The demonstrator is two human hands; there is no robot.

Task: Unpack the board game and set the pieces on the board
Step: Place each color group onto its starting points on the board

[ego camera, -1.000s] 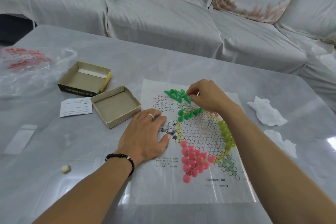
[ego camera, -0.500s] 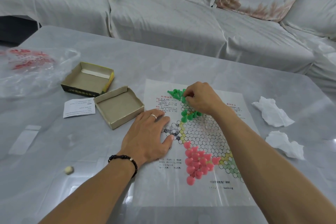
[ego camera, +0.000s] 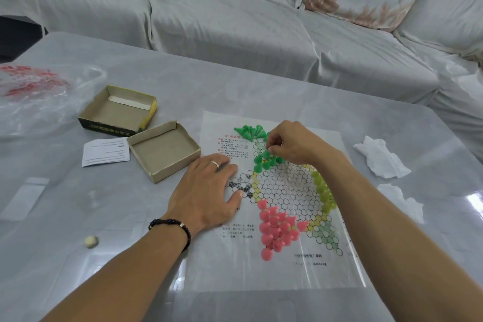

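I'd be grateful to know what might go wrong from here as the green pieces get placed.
The right hand works among crowded green pieces; a finger might topple some. The right forearm hangs over the yellow-green pieces and might sweep them. The board is a thin sheet, held flat only by the left hand, so it might slide.

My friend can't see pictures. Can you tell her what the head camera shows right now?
A person's right hand pinches a green piece over a paper game board on a grey table, while the left hand presses flat on the board's edge. Pink pieces and yellow-green pieces stand on it; two open boxes sit left.
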